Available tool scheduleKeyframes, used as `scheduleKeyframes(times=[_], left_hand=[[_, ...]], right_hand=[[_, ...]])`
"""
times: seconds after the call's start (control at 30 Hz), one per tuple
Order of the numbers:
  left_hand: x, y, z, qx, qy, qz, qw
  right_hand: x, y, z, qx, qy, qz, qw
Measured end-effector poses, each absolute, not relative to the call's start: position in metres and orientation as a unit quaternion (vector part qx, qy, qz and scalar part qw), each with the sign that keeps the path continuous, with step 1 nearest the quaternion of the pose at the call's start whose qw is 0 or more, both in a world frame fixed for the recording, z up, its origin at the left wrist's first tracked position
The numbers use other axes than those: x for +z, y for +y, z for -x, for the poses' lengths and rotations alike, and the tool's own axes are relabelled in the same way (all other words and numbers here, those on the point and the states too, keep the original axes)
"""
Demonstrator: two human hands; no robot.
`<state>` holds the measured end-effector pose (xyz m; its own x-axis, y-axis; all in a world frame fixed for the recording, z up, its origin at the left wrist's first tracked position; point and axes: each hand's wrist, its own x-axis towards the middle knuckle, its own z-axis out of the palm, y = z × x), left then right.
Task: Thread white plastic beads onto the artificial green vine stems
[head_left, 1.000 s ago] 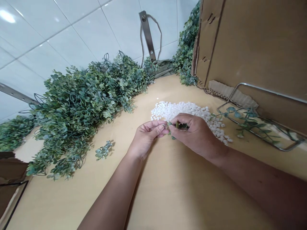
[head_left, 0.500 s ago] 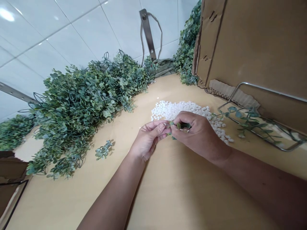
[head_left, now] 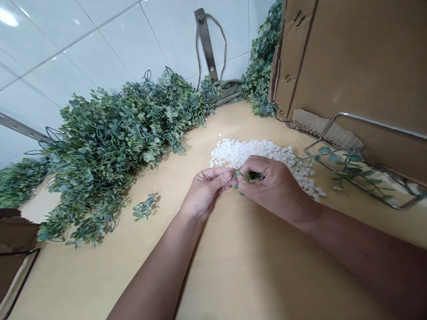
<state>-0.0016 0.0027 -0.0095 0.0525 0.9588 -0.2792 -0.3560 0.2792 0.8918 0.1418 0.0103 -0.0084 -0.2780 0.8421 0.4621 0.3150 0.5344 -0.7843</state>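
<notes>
Both hands meet in front of a spread pile of small white plastic pieces (head_left: 230, 151). My left hand (head_left: 208, 189) is closed in a pinch on the end of a green artificial leaf sprig (head_left: 247, 176). The fingers of my right hand (head_left: 271, 186) wrap round the same sprig, with a few leaves showing between thumb and forefinger. Whether a white piece sits between the fingertips is hidden. A small loose leaf sprig (head_left: 144, 207) lies on the tan table (head_left: 213, 275), left of my left forearm.
A heap of artificial foliage (head_left: 110, 142) lines the tiled wall (head_left: 123, 40) at the left. To the right stand a cardboard box (head_left: 360, 66) and a wire frame (head_left: 383, 126) with a leafy stem (head_left: 362, 171) across it. A metal bracket (head_left: 207, 44) rises at the back.
The fingertips have shifted very slightly on the sprig. Both hands stay in the same place, and the things around them have not moved.
</notes>
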Motion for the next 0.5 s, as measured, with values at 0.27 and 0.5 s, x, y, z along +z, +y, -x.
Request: scheduleKeyframes(times=[0.27,0.5], left_hand=[[-0.0100,0.0042,0.0037,0.503,0.467,-0.342,0.642],[-0.0106,0.0059,0.0065,0.510,0.458,-0.342,0.643]], right_hand=[[-0.0087,0.0088,-0.1401,0.362,-0.702,0.418,0.449],[-0.0078,0.0085,-0.1397,0.486,-0.630,0.423,0.433]])
